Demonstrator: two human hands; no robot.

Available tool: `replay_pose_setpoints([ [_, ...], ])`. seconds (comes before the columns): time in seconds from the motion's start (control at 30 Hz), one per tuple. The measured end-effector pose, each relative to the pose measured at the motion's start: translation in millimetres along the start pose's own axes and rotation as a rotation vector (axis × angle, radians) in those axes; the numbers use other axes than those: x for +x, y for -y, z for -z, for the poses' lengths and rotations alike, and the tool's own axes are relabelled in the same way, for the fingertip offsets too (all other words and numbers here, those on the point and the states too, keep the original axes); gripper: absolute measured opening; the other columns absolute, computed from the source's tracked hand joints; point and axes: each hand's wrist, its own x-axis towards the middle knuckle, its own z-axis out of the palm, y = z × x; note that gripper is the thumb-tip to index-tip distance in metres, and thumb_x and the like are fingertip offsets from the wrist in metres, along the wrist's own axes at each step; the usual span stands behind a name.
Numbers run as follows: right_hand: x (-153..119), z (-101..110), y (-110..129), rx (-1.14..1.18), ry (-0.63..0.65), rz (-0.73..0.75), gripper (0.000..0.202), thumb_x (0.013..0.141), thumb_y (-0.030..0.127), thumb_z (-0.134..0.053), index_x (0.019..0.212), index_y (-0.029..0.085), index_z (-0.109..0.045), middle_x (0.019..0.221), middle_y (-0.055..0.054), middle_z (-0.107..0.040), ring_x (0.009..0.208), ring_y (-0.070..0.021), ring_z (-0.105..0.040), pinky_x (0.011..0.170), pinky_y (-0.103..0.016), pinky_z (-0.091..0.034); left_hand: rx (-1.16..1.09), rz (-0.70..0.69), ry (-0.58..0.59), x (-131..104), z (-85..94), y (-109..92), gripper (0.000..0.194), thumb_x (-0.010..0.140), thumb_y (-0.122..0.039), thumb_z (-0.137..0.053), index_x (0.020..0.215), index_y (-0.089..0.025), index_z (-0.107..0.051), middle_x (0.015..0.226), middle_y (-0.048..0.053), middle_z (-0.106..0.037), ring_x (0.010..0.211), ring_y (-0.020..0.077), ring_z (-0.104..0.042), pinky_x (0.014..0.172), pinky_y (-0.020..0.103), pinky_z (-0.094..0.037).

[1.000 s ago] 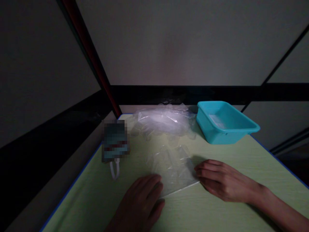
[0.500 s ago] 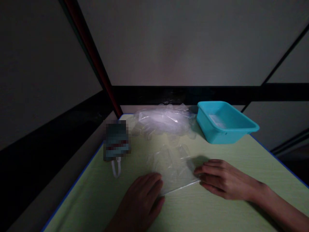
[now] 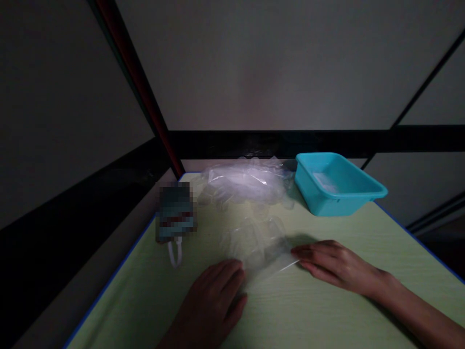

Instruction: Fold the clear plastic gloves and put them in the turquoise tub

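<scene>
A thin clear plastic glove (image 3: 250,245) lies on the pale green table, its finger parts pointing away from me. My right hand (image 3: 327,264) pinches the right end of its near edge, which looks slightly lifted. At the near left corner of the plastic rests my left hand (image 3: 218,295), fingers curved and thumb a little apart, the fingertips touching the sheet. Beyond both hands a heap of clear plastic gloves (image 3: 247,182) lies at the back of the table.
A turquoise basin (image 3: 337,206) stands at the back right, with something pale inside. On the left lies a pixelated dark object (image 3: 176,211) with a white loop (image 3: 175,254). Walls adjoin the table (image 3: 290,320) at the back and left.
The fingers of my right hand have closed together on the plastic's edge, and that edge has shifted slightly up and away from me. My left hand has hardly moved.
</scene>
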Motion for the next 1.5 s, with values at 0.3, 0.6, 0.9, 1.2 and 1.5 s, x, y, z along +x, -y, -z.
replay_pose_setpoints([
  [0.3,11.3,-7.4,5.8,0.325,-0.081,-0.149,0.011,0.088,0.018,-0.046,0.085,0.015,-0.056,0.080,-0.007,-0.061,0.075,-0.0153,-0.057,0.065,-0.028,-0.047,0.040,-0.009,-0.014,1.1,-1.6,0.5,0.023,0.080,-0.019,-0.047,0.098,-0.016,-0.061,0.098,0.008,-0.066,0.088,0.0199,-0.063,0.076,0.034,-0.053],
  [0.6,13.5,-5.7,11.6,0.630,-0.077,-0.332,0.003,0.087,0.017,-0.046,0.086,0.018,-0.048,0.101,-0.008,-0.060,0.093,-0.0163,-0.056,0.078,-0.030,-0.045,-0.079,0.059,-0.045,-1.5,-4.5,5.6,0.025,0.081,-0.012,-0.044,0.098,-0.019,-0.062,0.098,0.005,-0.066,0.087,0.0168,-0.062,0.079,0.030,-0.052],
  [0.9,14.1,-6.9,13.7,0.899,-0.161,-0.575,0.023,0.089,0.039,-0.042,0.076,0.019,-0.042,0.058,0.004,-0.044,0.051,-0.0085,-0.044,0.046,-0.019,-0.035,-0.585,0.432,-0.046,5.7,12.8,-1.8,0.018,0.084,-0.024,-0.046,0.083,-0.020,-0.063,0.084,0.003,-0.068,0.079,0.0166,-0.064,0.071,0.025,-0.051],
  [1.2,22.7,-15.4,10.4,1.266,-0.082,-0.849,0.037,0.076,0.053,-0.054,0.072,0.020,-0.038,0.045,0.010,-0.042,0.033,-0.0053,-0.044,0.033,-0.014,-0.031,-1.197,1.033,0.079,23.7,7.2,-3.9,0.027,0.069,-0.042,-0.054,0.060,-0.017,-0.051,0.043,-0.005,-0.052,0.041,0.0123,-0.056,0.039,0.019,-0.041],
  [1.5,24.0,-18.5,-2.6,1.102,-0.099,-0.816,0.037,0.075,0.054,-0.053,0.073,0.019,-0.042,0.051,0.007,-0.050,0.044,-0.0098,-0.054,0.040,-0.020,-0.039,-1.115,0.974,0.216,48.3,-6.2,18.0,0.021,0.060,-0.033,-0.061,0.062,-0.017,-0.047,0.053,-0.006,-0.054,0.047,0.0109,-0.058,0.044,0.019,-0.044],
])
